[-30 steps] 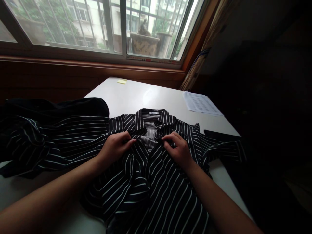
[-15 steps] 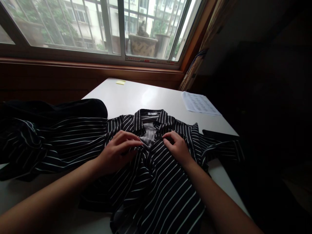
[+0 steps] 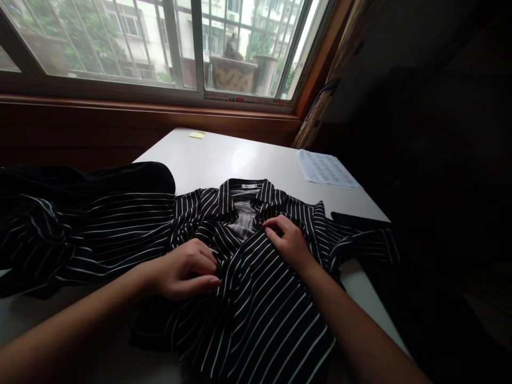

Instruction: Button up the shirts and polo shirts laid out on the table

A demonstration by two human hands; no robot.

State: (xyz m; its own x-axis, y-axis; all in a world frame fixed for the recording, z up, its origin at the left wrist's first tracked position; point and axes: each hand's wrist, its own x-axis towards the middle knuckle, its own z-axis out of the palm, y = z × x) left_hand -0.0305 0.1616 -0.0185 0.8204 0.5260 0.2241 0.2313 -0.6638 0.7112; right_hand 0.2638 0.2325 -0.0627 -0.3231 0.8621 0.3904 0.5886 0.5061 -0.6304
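Note:
A black shirt with thin white stripes lies front-up on the white table, its collar toward the window. My left hand rests on the shirt's left front panel, fingers curled and pinching the fabric edge. My right hand lies just right of the collar opening, fingers bent and pressing on the right front panel's edge. One striped sleeve spreads out to the left, the other sleeve hangs toward the table's right edge.
A printed sheet of paper lies at the table's far right. A small yellow sticky note sits near the far edge under the window. A plain dark cloth lies at the left behind the sleeve. The room at right is dark.
My left hand has slid down and toward me from the collar, drawing the left front panel across. The front of the shirt now lies flatter. My right hand has barely moved.

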